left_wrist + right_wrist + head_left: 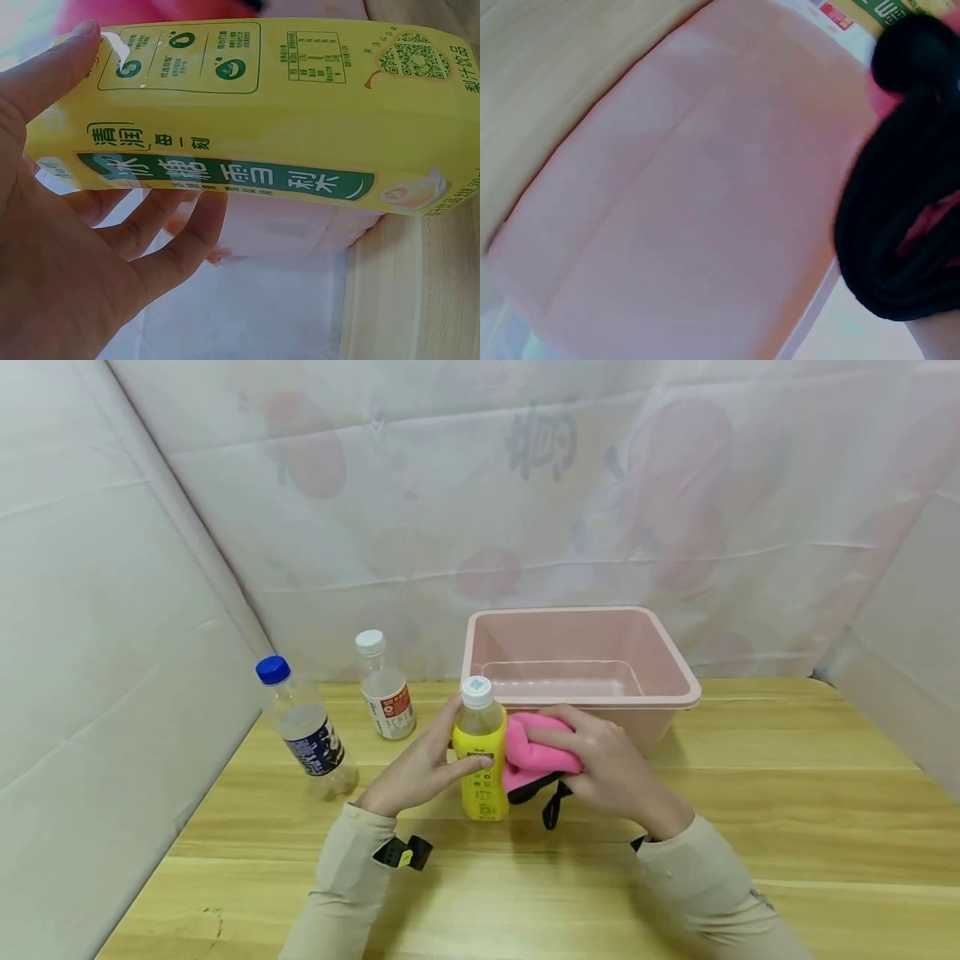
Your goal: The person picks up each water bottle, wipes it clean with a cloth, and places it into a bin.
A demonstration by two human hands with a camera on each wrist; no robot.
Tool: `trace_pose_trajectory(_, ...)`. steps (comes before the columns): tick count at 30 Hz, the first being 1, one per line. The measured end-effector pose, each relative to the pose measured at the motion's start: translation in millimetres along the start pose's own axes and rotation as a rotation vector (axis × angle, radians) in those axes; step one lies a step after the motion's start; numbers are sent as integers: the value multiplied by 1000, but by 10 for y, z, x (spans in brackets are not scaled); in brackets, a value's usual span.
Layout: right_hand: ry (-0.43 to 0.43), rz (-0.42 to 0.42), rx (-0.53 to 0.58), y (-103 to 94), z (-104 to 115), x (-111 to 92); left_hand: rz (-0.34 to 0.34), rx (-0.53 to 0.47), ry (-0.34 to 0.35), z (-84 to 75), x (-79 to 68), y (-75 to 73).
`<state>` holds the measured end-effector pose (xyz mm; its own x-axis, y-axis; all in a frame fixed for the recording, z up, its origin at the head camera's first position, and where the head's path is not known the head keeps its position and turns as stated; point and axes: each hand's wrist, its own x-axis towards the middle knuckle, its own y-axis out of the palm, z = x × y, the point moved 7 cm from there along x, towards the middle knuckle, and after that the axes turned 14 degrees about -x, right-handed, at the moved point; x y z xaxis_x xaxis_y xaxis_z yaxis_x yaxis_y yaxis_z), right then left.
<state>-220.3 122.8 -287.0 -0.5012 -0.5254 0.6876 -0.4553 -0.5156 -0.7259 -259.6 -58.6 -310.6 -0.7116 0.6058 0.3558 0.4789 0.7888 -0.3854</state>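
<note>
My left hand grips a bottle with a yellow label and white cap around its middle, thumb across the front. The left wrist view shows this label up close, the fingers curling behind it. My right hand holds a bunched pink cloth with black edging and a black loop, right at the bottle's side. Folded black fabric of that cloth fills the right edge of the right wrist view; most of the right hand is hidden there.
Behind the hands stands a pink plastic tub. To the left are a clear bottle with a blue cap and a smaller white-capped bottle, both on the wooden table. White printed fabric hangs behind the table.
</note>
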Motion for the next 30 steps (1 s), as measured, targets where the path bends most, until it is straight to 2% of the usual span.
trace_pose_trajectory(3,0,-109,40,-80,-17,12,1,-8,-9,3,2,-1)
trace_pose_trajectory(5,6,-138,65,-97,-31,7,3,-12,-12,4,4,0)
trace_pose_trajectory(15,13,-101,68,-60,-58,-15,2,-16,-31,21,1,5)
trace_pose_trajectory(23,22,16,11,36,-69,-40,-2,-5,-21,9,-8,5)
trace_pose_trajectory(30,40,243,-12,263,-68,-102,-2,9,-16,23,2,5)
